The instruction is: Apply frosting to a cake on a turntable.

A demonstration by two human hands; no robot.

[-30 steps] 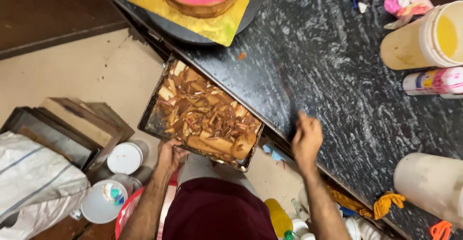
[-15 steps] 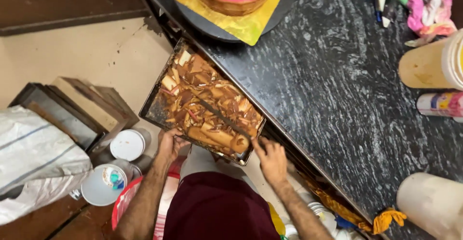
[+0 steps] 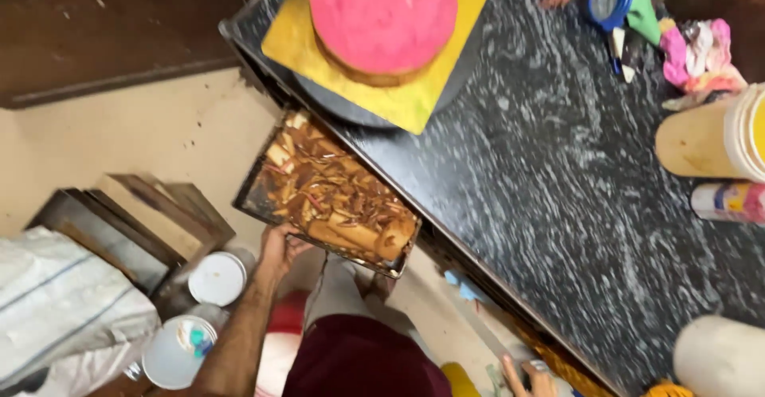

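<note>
I'm looking straight down; my left hand [image 3: 279, 252] grips the near-left rim of the tray [image 3: 253, 198], fingers curled onto the edge, thumb side hidden beneath; the tray hangs off the counter [image 3: 558, 174] edge, out over the floor, pressed alongside the black stone rather than on it. It's full of brown cake scraps [image 3: 335, 194] with a rolled piece near the right end. Its long axis runs from upper left to lower right, parallel to the counter's edge; the far short end points toward the yellow board [image 3: 446, 86] carrying the pink cake [image 3: 382, 18]. My right hand [image 3: 381, 284] sits under the near-right corner (mostly hidden by the tray), so I can't tell whether its fingers are closed or spread; the left is the clearer hold, and both hands lie at the near long side, tray away from me. Below left, two white tubs [image 3: 217, 279] stand on the floor; another hand [image 3: 530, 379] shows at the bottom edge, well apart.
</note>
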